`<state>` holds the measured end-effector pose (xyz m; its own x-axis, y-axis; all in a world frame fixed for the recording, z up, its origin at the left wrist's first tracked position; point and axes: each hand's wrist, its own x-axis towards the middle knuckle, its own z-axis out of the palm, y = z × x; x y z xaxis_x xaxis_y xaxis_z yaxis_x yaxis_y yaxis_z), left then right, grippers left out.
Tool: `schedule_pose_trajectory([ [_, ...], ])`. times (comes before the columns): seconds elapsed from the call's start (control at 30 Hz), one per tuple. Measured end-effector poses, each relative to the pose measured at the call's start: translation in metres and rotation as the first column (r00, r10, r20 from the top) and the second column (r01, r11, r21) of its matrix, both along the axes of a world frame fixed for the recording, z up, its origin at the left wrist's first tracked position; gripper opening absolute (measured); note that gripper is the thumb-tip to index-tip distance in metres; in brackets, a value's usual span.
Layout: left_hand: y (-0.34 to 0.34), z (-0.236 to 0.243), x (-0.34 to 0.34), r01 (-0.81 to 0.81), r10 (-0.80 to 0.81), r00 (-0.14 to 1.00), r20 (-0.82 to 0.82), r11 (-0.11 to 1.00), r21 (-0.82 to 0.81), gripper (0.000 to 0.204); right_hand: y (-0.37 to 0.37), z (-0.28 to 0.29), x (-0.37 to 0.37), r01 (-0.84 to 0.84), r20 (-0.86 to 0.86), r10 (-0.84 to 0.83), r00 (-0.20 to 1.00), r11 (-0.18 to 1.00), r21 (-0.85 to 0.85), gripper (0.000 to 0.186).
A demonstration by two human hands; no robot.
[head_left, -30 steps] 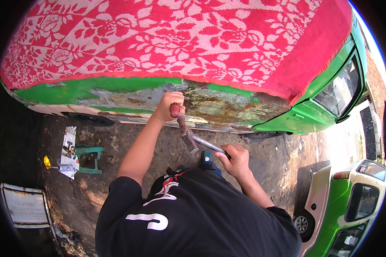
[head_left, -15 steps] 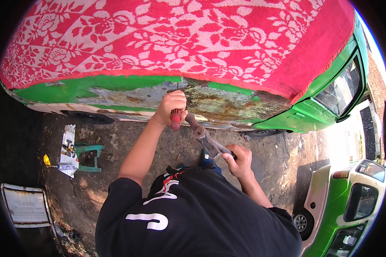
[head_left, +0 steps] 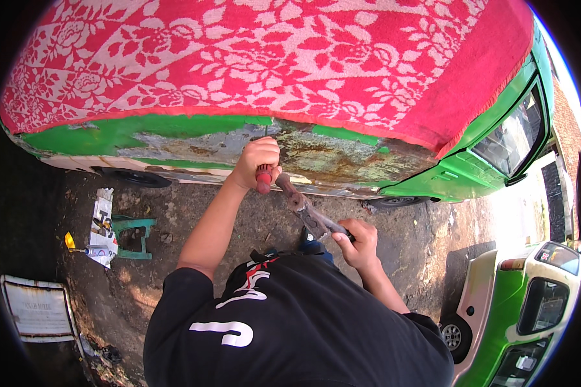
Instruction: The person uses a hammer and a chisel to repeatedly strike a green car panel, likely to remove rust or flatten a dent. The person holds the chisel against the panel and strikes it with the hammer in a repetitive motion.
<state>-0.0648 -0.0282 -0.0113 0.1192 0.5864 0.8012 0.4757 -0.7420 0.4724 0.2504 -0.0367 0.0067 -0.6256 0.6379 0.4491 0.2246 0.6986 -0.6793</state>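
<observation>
My left hand (head_left: 256, 158) is closed around a red-handled tool (head_left: 263, 182) at the rusty, scraped side panel (head_left: 348, 158) of a green van; the tool's far end is hidden. My right hand (head_left: 358, 245) grips the handle of a worn metal hammer (head_left: 298, 205). The hammer's head is just right of the red handle; I cannot tell whether they touch. A red and pale floral blanket (head_left: 258, 58) lies over the van above the panel.
At the left a green plastic stool (head_left: 142, 249), printed sheet (head_left: 104, 206), yellow object (head_left: 70, 242) and spray can (head_left: 97, 251) stand or lie near a rusty-edged white panel (head_left: 37, 309). A second green-and-white vehicle (head_left: 503, 309) is at the lower right.
The hammer has turned in my right hand since a second ago, its head now angled differently and slightly further right. My left hand has barely moved.
</observation>
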Motion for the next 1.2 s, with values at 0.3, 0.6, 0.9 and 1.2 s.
schedule_pose_trajectory([
  [0.3, 0.0, 0.002, 0.001, -0.015, 0.015, 1.0, 0.006, 1.0, -0.002, 0.027, 0.0, -0.001, 0.0, 0.005, 0.005, -0.005, 1.0, 1.0, -0.017, 0.025],
  [0.6, 0.001, 0.005, 0.004, -0.048, 0.048, 0.997, 0.062, 0.999, -0.01, 0.027, 0.0, 0.011, -0.006, -0.189, -0.117, 0.21, 0.971, 0.968, 0.166, 0.029],
  [0.9, 0.003, 0.001, -0.003, -0.057, 0.058, 0.992, 0.11, 0.998, -0.011, 0.027, -0.004, 0.0, -0.011, -0.093, -0.041, 0.104, 0.994, 0.973, 0.211, 0.03],
  [1.2, 0.003, -0.006, -0.005, -0.05, 0.048, 0.995, 0.09, 0.998, 0.025, 0.026, 0.0, -0.016, -0.007, -0.104, 0.053, 0.097, 0.994, 0.982, 0.16, 0.029],
])
